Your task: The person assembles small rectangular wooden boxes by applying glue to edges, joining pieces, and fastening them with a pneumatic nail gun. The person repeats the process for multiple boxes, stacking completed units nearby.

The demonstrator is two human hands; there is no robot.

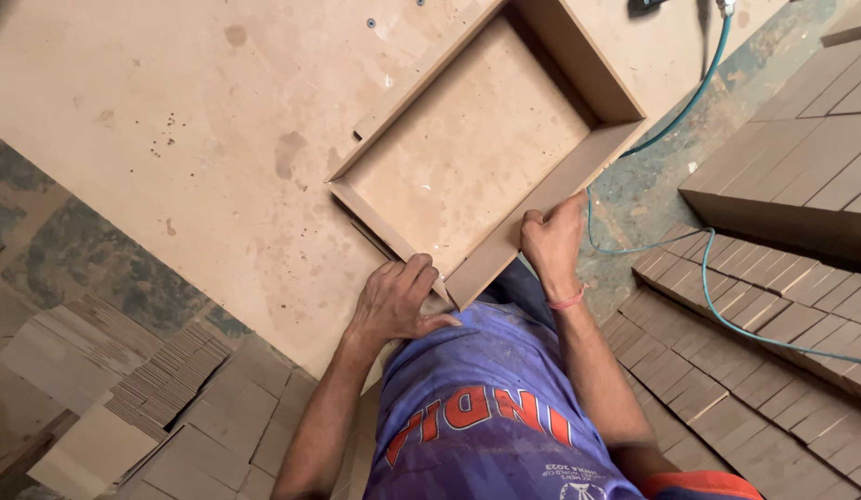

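On the fibreboard bench (pixel 171 139), both hands' fingers press flat against a square board frame (pixel 551 190): left hand (pixel 393 301), right hand (pixel 551 241)

What my view loses at the edges and under the hands

My left hand (pixel 398 301) covers the near corner of the wooden frame (pixel 541 199); the frame's far corner runs off the top edge; a black tool (pixel 645 6) is mostly cut off there; the blue hose (pixel 703 79) exits right.
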